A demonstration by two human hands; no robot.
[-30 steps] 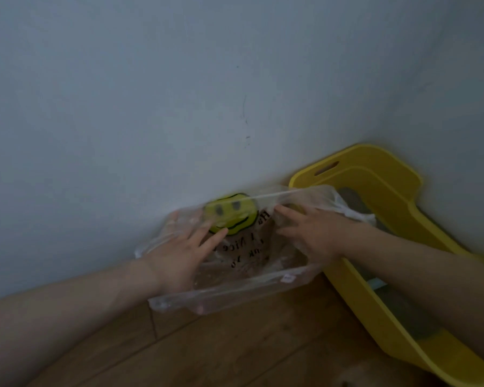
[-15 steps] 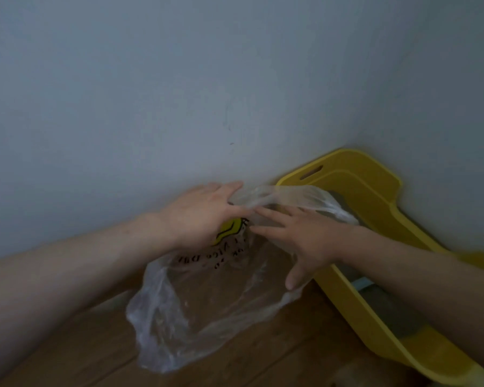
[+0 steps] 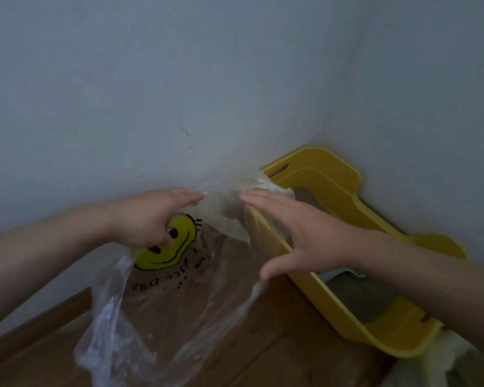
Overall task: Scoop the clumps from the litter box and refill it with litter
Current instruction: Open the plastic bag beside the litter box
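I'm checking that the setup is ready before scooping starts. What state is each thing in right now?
plastic bag: held up, hanging limp, no contents visible.
left hand: gripping the bag's top edge.
right hand: fingers spread, flat against the bag.
litter box: on the floor in the corner, uncovered, litter inside.

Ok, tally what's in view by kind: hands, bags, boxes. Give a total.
Bare hands: 2, the left hand and the right hand
Clear plastic bag with a yellow smiley face print: 1
Yellow plastic litter box: 1
Total: 4
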